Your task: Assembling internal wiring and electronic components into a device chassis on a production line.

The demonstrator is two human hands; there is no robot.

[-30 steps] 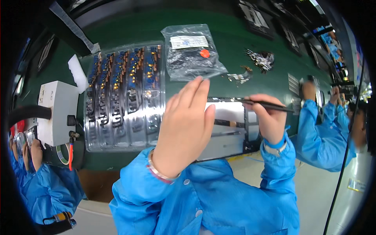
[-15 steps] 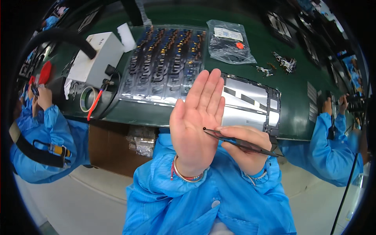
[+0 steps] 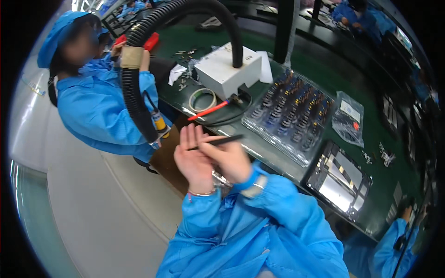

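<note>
My left hand [image 3: 192,162] is palm up with its fingers stretched out, in front of the table edge. Over its palm, my right hand [image 3: 232,160] grips a pair of black tweezers [image 3: 222,141] between thumb and fingers. The tweezers' tips point left, over the left hand's fingers. Motion blur smears the tips, so I cannot tell whether anything small is pinched there or lies on the palm. An opened, tablet-like device [image 3: 340,178] with a silver inside lies on the green table to the right of my hands.
A clear tray [image 3: 301,160] of small parts sits mid-table, with a plastic bag [image 3: 348,118] beyond. Left of it are a white box [image 3: 227,69], a tape roll [image 3: 202,100] and a red-tipped cable [image 3: 211,110]. A black hose [image 3: 134,92] arches near a co-worker in blue [image 3: 99,109].
My view has swung left, bringing the co-worker and hose closer to the middle. Both hands have moved left, toward the hose end; the tweezers have stayed in my right hand, now crossing above the left.
</note>
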